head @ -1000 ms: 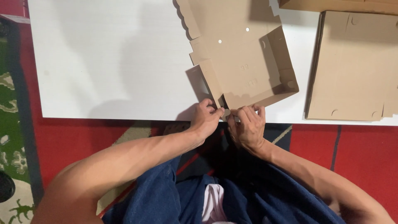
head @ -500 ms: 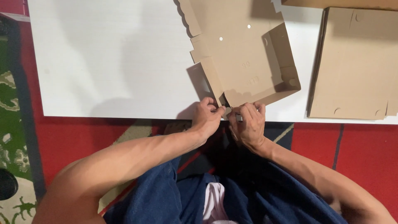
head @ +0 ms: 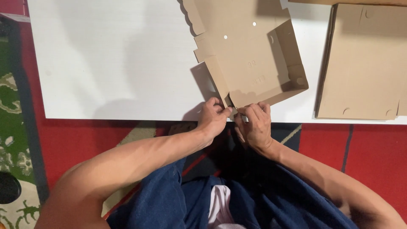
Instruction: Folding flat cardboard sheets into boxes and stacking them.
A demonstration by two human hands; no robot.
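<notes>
A brown cardboard box, partly folded with two walls standing, lies on a white board. My left hand pinches the box's near corner at the board's front edge. My right hand grips the same corner from the right, fingers curled over the near wall's flap. Both hands touch at the corner, and the flap between them is mostly hidden by my fingers.
A stack of flat brown cardboard blanks lies on the board at the right. Below the board is a red patterned rug with a green border at the left. My blue-clothed legs fill the foreground.
The hands stay pinched on the box's near corner. The box has shifted very slightly; otherwise nothing visibly differs.
</notes>
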